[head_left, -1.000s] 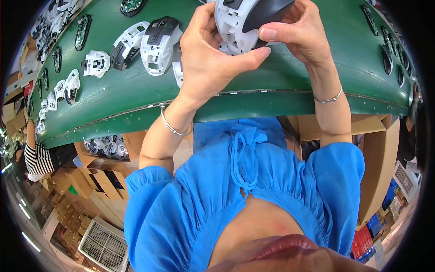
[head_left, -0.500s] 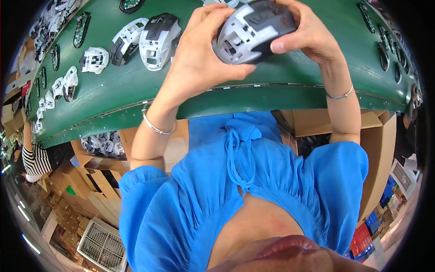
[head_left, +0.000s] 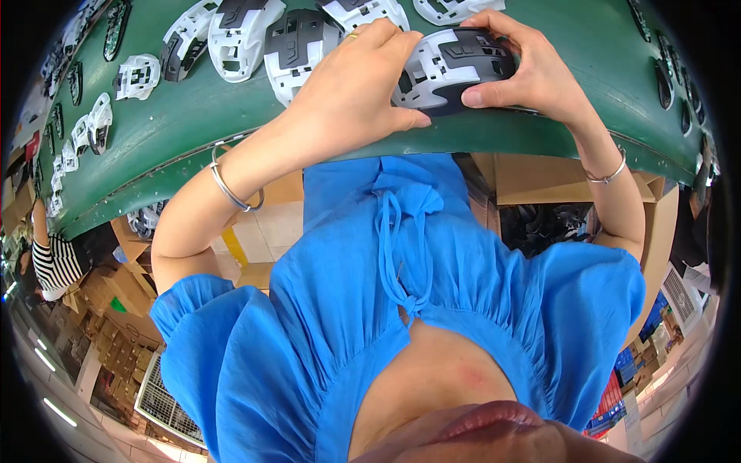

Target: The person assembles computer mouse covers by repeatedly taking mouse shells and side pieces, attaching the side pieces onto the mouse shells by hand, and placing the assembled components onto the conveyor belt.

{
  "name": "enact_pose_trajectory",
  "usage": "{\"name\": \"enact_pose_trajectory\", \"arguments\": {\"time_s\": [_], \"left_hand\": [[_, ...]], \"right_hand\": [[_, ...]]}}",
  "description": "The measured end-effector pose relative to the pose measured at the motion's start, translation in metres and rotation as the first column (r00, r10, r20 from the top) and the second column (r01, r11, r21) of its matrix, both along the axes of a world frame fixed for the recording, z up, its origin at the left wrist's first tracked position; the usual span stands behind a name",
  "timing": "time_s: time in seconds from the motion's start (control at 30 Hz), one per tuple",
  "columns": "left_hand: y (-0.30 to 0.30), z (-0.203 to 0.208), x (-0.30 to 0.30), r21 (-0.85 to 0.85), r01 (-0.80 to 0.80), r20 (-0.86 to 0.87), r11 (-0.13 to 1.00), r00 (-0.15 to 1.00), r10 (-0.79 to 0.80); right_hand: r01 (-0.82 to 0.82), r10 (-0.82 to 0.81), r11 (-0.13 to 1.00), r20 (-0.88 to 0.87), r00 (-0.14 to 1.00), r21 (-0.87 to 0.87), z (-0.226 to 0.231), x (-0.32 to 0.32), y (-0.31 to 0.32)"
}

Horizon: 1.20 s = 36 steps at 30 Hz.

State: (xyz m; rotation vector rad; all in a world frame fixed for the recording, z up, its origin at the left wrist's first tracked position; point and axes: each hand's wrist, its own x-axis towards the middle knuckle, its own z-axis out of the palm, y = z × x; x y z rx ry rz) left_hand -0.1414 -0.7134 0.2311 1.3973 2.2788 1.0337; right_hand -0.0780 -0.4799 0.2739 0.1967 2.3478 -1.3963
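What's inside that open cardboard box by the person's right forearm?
The cardboard box holds jumbled dark pieces. The right forearm and blue sleeve cover part; whatever lies deeper is hidden.

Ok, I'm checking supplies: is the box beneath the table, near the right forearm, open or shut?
Open: dark parts show inside the cardboard box.

We are holding a shell (head_left: 467,62) at the green bench (head_left: 193,108), our left hand (head_left: 364,76) gripping its left end, our right hand (head_left: 534,76) its right. Other shells (head_left: 236,42) are lying beyond and leftward; dark parts (head_left: 540,228) are sitting in an open box (head_left: 536,177) below.
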Motion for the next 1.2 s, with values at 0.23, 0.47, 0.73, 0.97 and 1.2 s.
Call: {"name": "enact_pose_trajectory", "arguments": {"time_s": [0.23, 0.47, 0.73, 0.97, 1.2], "left_hand": [[0.002, 0.006, -0.014, -0.024, 0.156, -0.008, 0.987, 0.988, -0.156], [0.004, -0.003, -0.010, 0.024, 0.173, -0.144, 0.985, 0.975, -0.168], [0.027, -0.002, -0.050, 0.067, 0.130, -0.137, 0.989, 0.983, -0.119], [0.028, 0.000, -0.058, 0.029, 0.192, -0.105, 0.981, 0.976, -0.188], [0.026, -0.004, -0.056, 0.002, 0.225, -0.184, 0.974, 0.958, -0.221]], "right_hand": [[-0.197, 0.338, 0.902, -0.342, 0.877, 0.385, -0.020, -0.001, 0.015], [-0.262, 0.423, 0.894, -0.490, 0.762, 0.364, -0.029, 0.003, 0.014], [-0.059, 0.360, 0.883, -0.590, 0.723, 0.466, -0.033, -0.013, 0.019], [-0.078, 0.450, 0.814, -0.540, 0.711, 0.576, -0.026, -0.014, 0.014], [-0.049, 0.436, 0.853, -0.659, 0.613, 0.519, -0.037, -0.014, 0.013]]}}
